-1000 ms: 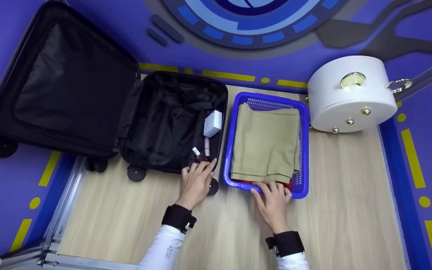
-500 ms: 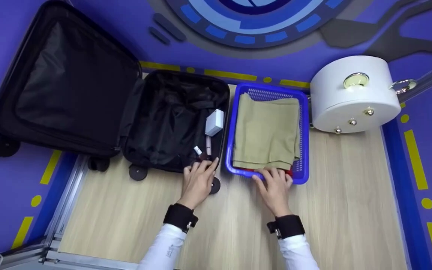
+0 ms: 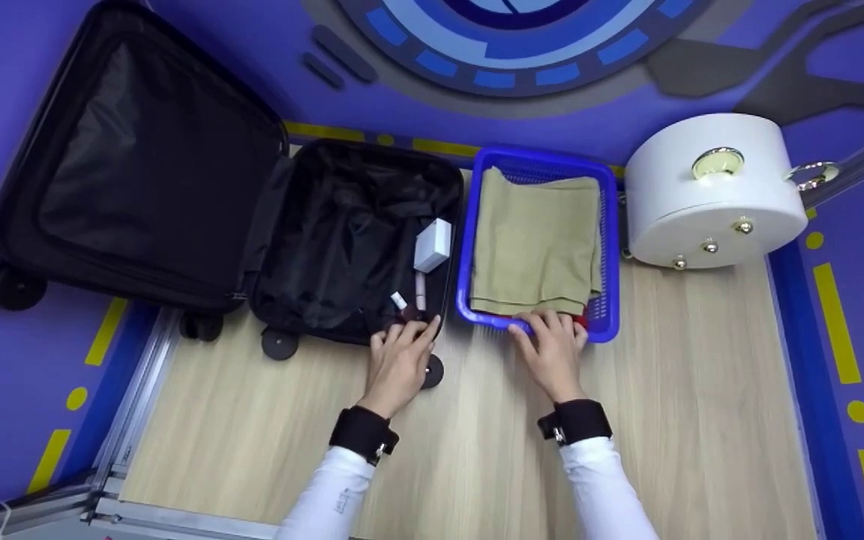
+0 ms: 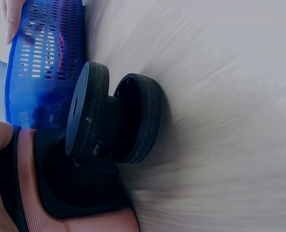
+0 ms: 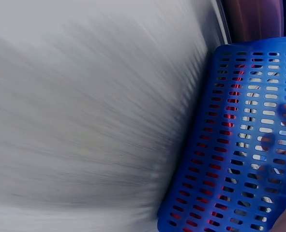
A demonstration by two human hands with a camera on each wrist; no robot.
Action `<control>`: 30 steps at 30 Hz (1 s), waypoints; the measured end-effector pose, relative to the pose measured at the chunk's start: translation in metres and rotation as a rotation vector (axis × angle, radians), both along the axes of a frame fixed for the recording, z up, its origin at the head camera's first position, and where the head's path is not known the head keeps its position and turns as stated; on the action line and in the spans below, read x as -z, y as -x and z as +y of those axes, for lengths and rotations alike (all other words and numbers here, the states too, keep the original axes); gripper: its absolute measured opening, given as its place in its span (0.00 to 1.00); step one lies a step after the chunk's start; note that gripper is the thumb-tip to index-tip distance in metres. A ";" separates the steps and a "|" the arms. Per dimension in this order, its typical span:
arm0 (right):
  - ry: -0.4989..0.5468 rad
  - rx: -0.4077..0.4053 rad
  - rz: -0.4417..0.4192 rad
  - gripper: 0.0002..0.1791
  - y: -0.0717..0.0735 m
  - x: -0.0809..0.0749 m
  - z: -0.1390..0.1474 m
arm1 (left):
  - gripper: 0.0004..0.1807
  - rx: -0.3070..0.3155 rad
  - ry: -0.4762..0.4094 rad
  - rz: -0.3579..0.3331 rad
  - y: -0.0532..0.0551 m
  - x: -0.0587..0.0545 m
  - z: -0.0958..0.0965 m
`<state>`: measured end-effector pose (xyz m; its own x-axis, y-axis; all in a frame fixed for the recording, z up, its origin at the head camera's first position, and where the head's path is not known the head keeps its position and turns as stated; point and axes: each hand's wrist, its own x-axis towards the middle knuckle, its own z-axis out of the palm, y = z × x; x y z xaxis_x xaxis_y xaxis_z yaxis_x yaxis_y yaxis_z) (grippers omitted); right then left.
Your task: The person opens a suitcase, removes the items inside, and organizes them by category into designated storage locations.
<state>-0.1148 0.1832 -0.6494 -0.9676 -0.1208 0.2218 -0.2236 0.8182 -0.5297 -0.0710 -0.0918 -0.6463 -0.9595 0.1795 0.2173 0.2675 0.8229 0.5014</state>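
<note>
In the head view my left hand (image 3: 400, 367) holds the near right corner of an open black-lined suitcase (image 3: 319, 300), fingers over the rim. The left wrist view shows its thumb on the rim above a caster wheel (image 4: 89, 111) and the pinkish shell (image 4: 104, 220). My right hand (image 3: 552, 352) grips the near rim of a blue plastic basket (image 3: 613, 315), fingers reaching inside. Folded khaki cloth (image 3: 537, 240) lies in the basket, with something red under its near edge. A white box (image 3: 432, 246), a pale pink tube (image 3: 421, 291) and a small white-capped bottle (image 3: 400, 301) lie in the suitcase.
The suitcase lid (image 3: 154, 172) leans open at the left. A white round-topped case (image 3: 709, 195) with gold fittings stands right of the basket. A patterned blue wall (image 3: 432, 112) rises behind, and wood-grain board (image 3: 702, 412) lies beneath everything.
My right hand has pushed the basket away from me, toward the back wall, its cloth moving along. The left hand stays on the suitcase corner.
</note>
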 end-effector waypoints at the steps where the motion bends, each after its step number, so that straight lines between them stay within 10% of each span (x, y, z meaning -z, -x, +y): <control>1: 0.000 0.001 0.003 0.16 0.000 0.000 0.000 | 0.25 0.001 0.000 -0.001 0.000 0.000 0.000; 20: 0.058 -0.035 -0.006 0.16 0.010 -0.005 0.007 | 0.24 -0.001 0.003 0.030 0.000 0.001 0.001; 30: 0.306 0.036 0.163 0.12 0.028 -0.053 0.061 | 0.25 -0.006 0.001 0.007 0.000 0.002 0.000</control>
<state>-0.1428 0.2444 -0.5969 -0.9188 0.0085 0.3945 -0.2997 0.6354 -0.7116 -0.0708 -0.0914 -0.6482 -0.9589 0.1741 0.2241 0.2663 0.8251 0.4983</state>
